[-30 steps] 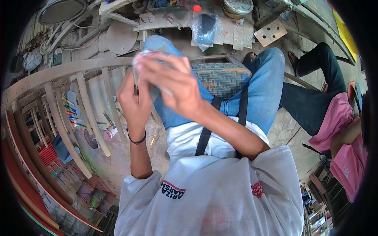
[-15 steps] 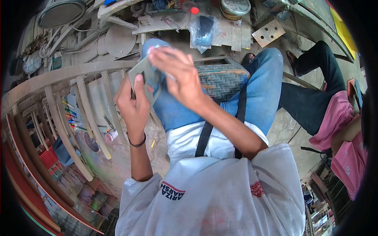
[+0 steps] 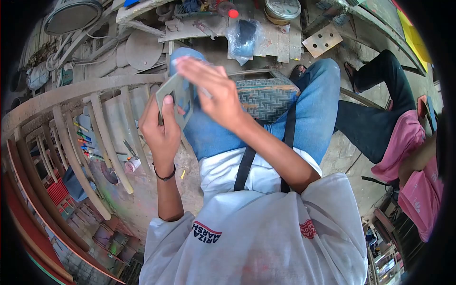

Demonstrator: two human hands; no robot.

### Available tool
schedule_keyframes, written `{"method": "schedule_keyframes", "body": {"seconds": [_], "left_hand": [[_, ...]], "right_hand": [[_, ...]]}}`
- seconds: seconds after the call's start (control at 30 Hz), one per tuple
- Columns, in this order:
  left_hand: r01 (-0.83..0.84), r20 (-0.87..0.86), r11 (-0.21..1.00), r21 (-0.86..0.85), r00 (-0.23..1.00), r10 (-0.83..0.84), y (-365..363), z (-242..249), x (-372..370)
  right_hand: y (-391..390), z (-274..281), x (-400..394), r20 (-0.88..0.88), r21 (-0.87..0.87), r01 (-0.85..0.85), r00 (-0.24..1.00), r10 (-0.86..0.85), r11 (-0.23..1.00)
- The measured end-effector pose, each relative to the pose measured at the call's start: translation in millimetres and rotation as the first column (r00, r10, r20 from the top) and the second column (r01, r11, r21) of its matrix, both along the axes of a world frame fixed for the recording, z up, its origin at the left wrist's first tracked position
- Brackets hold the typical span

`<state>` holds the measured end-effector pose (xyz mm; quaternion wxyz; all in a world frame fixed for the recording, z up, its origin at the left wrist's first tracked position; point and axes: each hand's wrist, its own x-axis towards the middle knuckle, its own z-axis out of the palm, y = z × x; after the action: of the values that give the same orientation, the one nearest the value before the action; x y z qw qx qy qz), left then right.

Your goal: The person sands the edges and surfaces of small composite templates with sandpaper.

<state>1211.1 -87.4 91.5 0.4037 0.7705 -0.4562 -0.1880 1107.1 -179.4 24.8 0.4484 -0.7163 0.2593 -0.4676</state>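
A thin grey board (image 3: 166, 89) with cut-out holes stands tilted above my left thigh. My left hand (image 3: 163, 124) grips it from the near side, with the thumb over its face and the other fingers behind. My right hand (image 3: 219, 97) is at the board's upper right edge, fingers long and close together, their tips smeared by motion. A small pale edge shows under those fingers; what it belongs to is hidden.
Between my knees stands a woven-pattern box seat (image 3: 268, 97). A curved slatted wooden frame (image 3: 97, 111) is at the left. Ahead is a low bench (image 3: 194, 31) with a plastic bag (image 3: 245, 40) and a lidded tub (image 3: 282, 9). Another person in pink (image 3: 418, 199) sits at the right.
My right hand has shifted slightly left and down along the board's upper edge. The left hand keeps its grip, and the board has tilted only a little.
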Motion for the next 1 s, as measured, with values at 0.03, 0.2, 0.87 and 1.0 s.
{"method": "schedule_keyframes", "body": {"seconds": [0.03,0.2,0.87,1.0], "left_hand": [[-0.020,-0.012,1.000,0.001,1.000,0.020,-1.9,1.3,-3.0],[0.002,0.104,0.999,-0.035,0.995,0.001,1.1,-6.4,2.7],[-0.026,0.111,0.997,-0.071,0.993,0.034,3.1,-5.2,2.9],[-0.046,0.033,0.998,0.031,0.998,0.045,4.2,-0.5,4.3]], "right_hand": [[1.2,-4.4,0.5,0.003,-0.004,0.003,1.000,-0.003,1.000],[18.1,16.7,0.8,0.115,-0.093,-0.019,0.993,0.030,0.996],[9.1,-5.2,-3.3,0.091,-0.096,-0.022,0.995,0.031,0.995],[-2.4,-20.2,-3.5,-0.016,-0.053,0.042,0.999,-0.043,0.998]]}}
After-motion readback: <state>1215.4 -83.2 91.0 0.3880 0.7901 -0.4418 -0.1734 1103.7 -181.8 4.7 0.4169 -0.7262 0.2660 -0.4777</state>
